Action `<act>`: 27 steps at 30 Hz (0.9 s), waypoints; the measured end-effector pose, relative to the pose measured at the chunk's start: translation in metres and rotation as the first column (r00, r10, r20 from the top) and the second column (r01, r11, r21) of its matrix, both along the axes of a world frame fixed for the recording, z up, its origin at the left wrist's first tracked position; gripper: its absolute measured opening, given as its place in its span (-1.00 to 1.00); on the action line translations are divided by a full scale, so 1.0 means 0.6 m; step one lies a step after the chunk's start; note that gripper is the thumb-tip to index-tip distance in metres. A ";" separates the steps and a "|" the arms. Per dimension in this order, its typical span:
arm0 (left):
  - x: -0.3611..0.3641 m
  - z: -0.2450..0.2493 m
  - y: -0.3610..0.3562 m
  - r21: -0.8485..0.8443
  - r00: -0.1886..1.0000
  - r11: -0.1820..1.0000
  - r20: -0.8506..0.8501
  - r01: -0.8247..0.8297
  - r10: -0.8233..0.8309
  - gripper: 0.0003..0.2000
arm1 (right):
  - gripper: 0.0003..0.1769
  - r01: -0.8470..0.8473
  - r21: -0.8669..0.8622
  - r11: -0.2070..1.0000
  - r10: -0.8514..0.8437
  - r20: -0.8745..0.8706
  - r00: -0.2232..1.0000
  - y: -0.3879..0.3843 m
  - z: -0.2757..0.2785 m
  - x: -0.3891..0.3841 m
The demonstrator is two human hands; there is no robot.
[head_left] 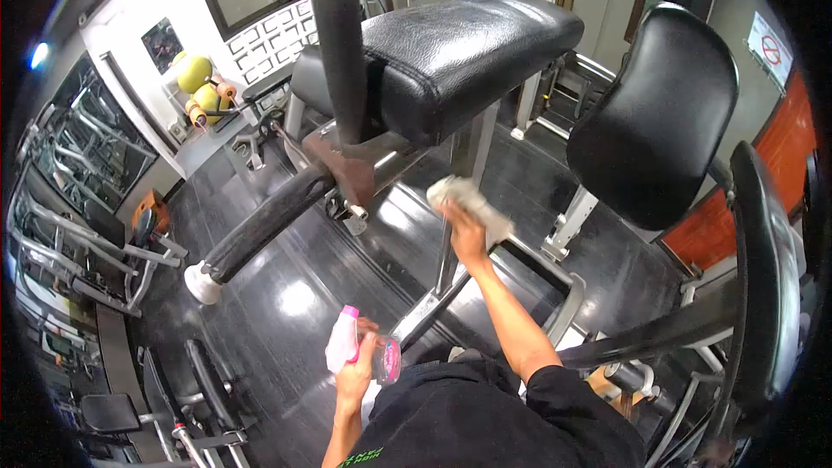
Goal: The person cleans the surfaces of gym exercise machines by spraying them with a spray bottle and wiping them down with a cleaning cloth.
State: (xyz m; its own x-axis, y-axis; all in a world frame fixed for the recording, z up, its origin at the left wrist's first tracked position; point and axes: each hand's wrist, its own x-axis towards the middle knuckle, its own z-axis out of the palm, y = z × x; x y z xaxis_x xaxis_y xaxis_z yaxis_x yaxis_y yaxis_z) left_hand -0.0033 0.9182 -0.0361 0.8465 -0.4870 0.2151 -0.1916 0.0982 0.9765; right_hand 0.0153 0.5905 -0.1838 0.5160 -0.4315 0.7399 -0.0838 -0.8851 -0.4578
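Observation:
My left hand [357, 366] is wrapped round a spray bottle with a pink head [343, 340] and a clear, pink-labelled body, held low in front of my torso. Farther forward, my right hand [468, 238] grips a whitish cloth [472, 204], slightly blurred. The cloth overlaps the grey metal upright of a gym machine in this view. Just above it is the machine's thick black padded cushion [468, 35]. A black foam roller with a white end cap [269, 225] sticks out to the left of the cushion.
A black backrest [659, 121] stands at the right, with another black pad [763, 269] close by my right side. A metal floor frame [537, 277] runs beneath my right arm. Other machines [87, 251] line the left, and yellow balls [195, 74] sit at the far left.

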 end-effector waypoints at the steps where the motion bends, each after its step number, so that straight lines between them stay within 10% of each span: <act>1: 0.005 0.007 0.004 -0.010 1.000 1.000 0.003 0.026 -0.026 -0.85 | -0.47 0.047 0.102 0.994 -0.031 -0.154 0.988 0.032 -0.033 -0.023; 4: 0.024 0.010 0.040 -0.026 0.996 0.997 0.037 0.078 -0.077 -0.84 | -0.53 0.091 0.526 0.845 0.088 -0.305 0.948 0.089 -0.170 -0.060; 7: 0.045 0.016 0.094 -0.047 0.998 0.997 0.027 0.064 -0.063 -0.82 | -0.60 0.151 0.985 0.086 -0.110 -0.141 0.984 0.163 -0.236 -0.071; 8: 0.052 0.018 0.108 -0.057 0.999 0.997 0.017 0.052 -0.051 -0.81 | -0.62 -0.008 0.971 -0.237 -0.256 -0.054 0.965 0.185 -0.258 -0.070; 10: 0.067 0.005 0.139 -0.070 0.999 0.996 -0.017 0.046 -0.047 -0.80 | -0.66 -0.320 0.801 -0.506 -0.278 0.199 0.940 0.235 -0.255 -0.082; 27: 0.154 0.008 0.254 -0.144 0.957 0.968 -0.175 0.207 -0.231 -0.80 | -0.47 -0.656 0.548 -0.519 -0.295 0.606 0.739 0.487 0.059 -0.092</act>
